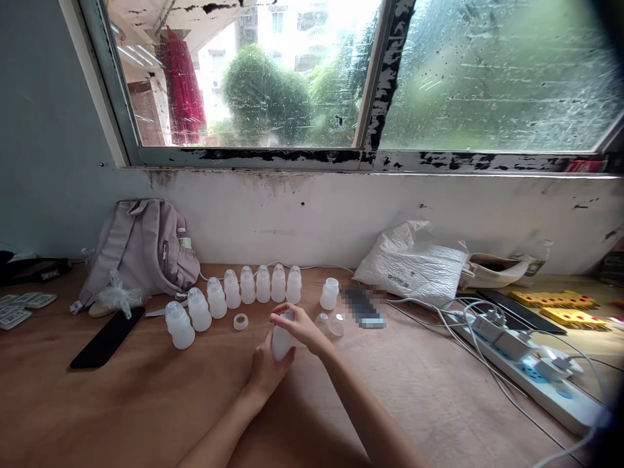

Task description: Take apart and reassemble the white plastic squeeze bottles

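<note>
My left hand (266,370) grips the body of a small translucent white bottle (281,341) just above the brown table. My right hand (297,325) rests its fingers on the bottle's top, where the cap sits. A curved row of several capped bottles (234,296) stands behind my hands. One uncapped bottle (329,294) stands apart to the right. A loose white ring (240,321) lies left of my hands, and clear caps (330,324) lie just right of them.
A grey backpack (141,250) leans on the wall at left, with a black phone (107,338) in front. A white plastic bag (414,266), a power strip with chargers (526,364), cables and yellow pieces (556,300) fill the right side.
</note>
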The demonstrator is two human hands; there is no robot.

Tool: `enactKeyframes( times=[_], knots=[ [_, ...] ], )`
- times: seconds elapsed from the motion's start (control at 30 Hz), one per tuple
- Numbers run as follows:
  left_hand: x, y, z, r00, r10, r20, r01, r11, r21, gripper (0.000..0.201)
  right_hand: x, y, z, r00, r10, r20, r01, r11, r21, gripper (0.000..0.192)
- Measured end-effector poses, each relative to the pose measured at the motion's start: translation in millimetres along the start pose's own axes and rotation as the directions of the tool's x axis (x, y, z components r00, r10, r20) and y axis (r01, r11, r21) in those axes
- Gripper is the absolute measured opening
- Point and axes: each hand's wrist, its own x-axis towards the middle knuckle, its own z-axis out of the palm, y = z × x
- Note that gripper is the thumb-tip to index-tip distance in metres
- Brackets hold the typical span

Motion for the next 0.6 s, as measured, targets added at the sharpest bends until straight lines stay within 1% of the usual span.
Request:
enactKeyframes(
  times=[0.07,0.1,0.17,0.2,0.23,0.27,0.33,0.37,0.4,0.43,0.47,0.5,0.57,0.6],
  knots=[
    [-0.1,3.0,0.1,0.998,-0.037,0.056,0.045,0.987,-0.153,0.024,3.6,8.0,10.8,0.997,0.051,-0.056,-0.044,0.992,0.118,0.025],
    [0.2,4.9,-0.4,0.993,-0.058,0.099,0.081,0.965,-0.248,0.021,5.0,10.8,13.5,0.994,0.074,-0.079,-0.06,0.984,0.17,0.023],
    [0.8,8.8,-2.7,0.975,-0.098,0.2,0.176,0.887,-0.426,0.016,6.3,12.2,14.9,0.988,0.102,-0.112,-0.073,0.969,0.236,0.021],
    [0.7,10.7,-4.2,0.957,-0.119,0.265,0.242,0.829,-0.504,0.017,5.9,10.7,14.5,0.988,0.107,-0.113,-0.074,0.961,0.265,0.02],
    [0.0,12.3,-5.6,0.926,-0.137,0.352,0.328,0.751,-0.573,0.019,4.8,7.7,14.0,0.99,0.104,-0.1,-0.069,0.949,0.307,0.02],
    [-1.3,13.7,-6.8,0.881,-0.143,0.451,0.427,0.65,-0.629,0.023,3.1,3.7,13.4,0.993,0.091,-0.079,-0.057,0.931,0.362,0.02],
    [-5.1,15.3,-8.1,0.779,-0.097,0.62,0.601,0.4,-0.692,0.035,-1.4,-5.7,12.2,0.999,0.044,-0.013,-0.032,0.878,0.477,0.02],
    [-7.2,15.6,-8.2,0.741,-0.052,0.669,0.653,0.287,-0.701,0.04,-3.6,-10.0,11.3,1.0,0.014,0.027,-0.026,0.855,0.518,0.02],
    [-9.0,15.6,-8.2,0.723,-0.006,0.691,0.676,0.209,-0.706,0.041,-5.4,-13.2,9.8,0.997,-0.015,0.07,-0.025,0.843,0.537,0.02],
    [-10.1,15.3,-8.3,0.722,0.03,0.691,0.678,0.17,-0.715,0.041,-6.5,-14.8,7.6,0.993,-0.038,0.112,-0.027,0.846,0.533,0.021],
    [-10.5,14.9,-8.9,0.727,0.055,0.684,0.669,0.162,-0.725,0.039,-6.8,-14.6,4.5,0.987,-0.053,0.153,-0.033,0.859,0.511,0.025],
    [-10.0,14.3,-10.0,0.73,0.07,0.68,0.662,0.172,-0.729,0.037,-6.1,-12.2,0.6,0.981,-0.062,0.183,-0.033,0.878,0.478,0.032],
    [-6.6,12.5,-13.9,0.748,0.056,0.661,0.64,0.203,-0.741,0.036,-2.0,-2.2,-8.9,0.982,-0.057,0.182,-0.018,0.923,0.385,0.04],
    [-4.2,11.5,-16.3,0.764,0.035,0.644,0.622,0.222,-0.751,0.036,1.0,4.4,-14.1,0.988,-0.044,0.147,-0.006,0.946,0.323,0.041]
  ],
)
